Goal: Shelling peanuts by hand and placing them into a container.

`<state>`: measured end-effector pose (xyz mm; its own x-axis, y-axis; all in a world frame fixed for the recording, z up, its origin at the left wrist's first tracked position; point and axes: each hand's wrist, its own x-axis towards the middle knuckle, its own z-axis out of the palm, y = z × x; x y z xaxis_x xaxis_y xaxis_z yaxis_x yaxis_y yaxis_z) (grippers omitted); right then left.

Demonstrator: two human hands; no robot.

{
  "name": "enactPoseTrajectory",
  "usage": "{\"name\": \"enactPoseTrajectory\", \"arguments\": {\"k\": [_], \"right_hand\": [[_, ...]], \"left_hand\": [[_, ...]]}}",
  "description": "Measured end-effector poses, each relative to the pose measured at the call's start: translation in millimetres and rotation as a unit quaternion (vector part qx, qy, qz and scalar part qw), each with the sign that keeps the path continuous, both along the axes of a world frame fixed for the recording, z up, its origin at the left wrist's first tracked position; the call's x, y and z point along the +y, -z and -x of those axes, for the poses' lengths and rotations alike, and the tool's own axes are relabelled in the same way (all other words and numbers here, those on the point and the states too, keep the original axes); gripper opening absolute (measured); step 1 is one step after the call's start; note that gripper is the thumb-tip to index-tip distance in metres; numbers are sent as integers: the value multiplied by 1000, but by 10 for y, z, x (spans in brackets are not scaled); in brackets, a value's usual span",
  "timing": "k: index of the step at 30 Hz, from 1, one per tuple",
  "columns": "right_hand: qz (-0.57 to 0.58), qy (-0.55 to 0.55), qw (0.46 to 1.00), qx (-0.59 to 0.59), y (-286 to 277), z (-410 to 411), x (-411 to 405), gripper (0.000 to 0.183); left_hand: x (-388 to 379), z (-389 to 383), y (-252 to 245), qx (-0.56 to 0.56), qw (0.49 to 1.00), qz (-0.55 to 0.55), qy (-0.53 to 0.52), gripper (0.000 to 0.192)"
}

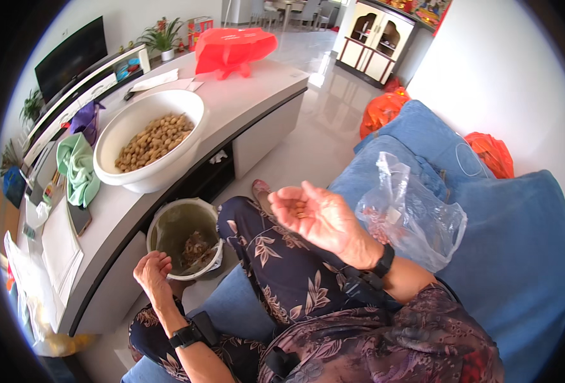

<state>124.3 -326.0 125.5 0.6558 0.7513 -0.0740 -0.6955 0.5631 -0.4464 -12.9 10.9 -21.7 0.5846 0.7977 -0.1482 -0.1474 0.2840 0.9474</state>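
My right hand [318, 218] is cupped palm up above my right thigh, with several shelled peanuts [299, 208] lying in it. My left hand [154, 273] is at the near left rim of a waste bin [155, 225], its fingers curled; whether anything is between them cannot be told. Shells and scraps [197, 249] lie at the bottom of the bin. A large white plastic basin [112, 143] on the table holds unshelled peanuts [153, 142]. On the blue sofa, right of my right hand, a clear plastic bag [421, 230] contains reddish peanut kernels [376, 222].
The curved table [263, 91] bears a red bag [234, 48], a green cloth [77, 167], papers [62, 244] and a phone [79, 218]. The blue sofa [512, 249] extends right. Red plastic bags [491, 154] stand behind it.
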Motion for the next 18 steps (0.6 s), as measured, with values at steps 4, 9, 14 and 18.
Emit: {"name": "enactPoseTrajectory", "arguments": {"k": [4,9,14,18], "right_hand": [[-39,111,993,-16,-388,19,-590,36],[-128,249,960,2,-795,146,-1411,32],[-43,349,936,-27,-726,214,-1936,31],[109,404,908,9,-429,143,-2192,30]], "left_hand": [[61,64,-46,15,1000,-7,-9,23],[46,44,26,20,1000,-8,-1,24],[97,99,31,22,1000,-10,-6,25],[101,110,62,20,1000,-8,-5,24]]}}
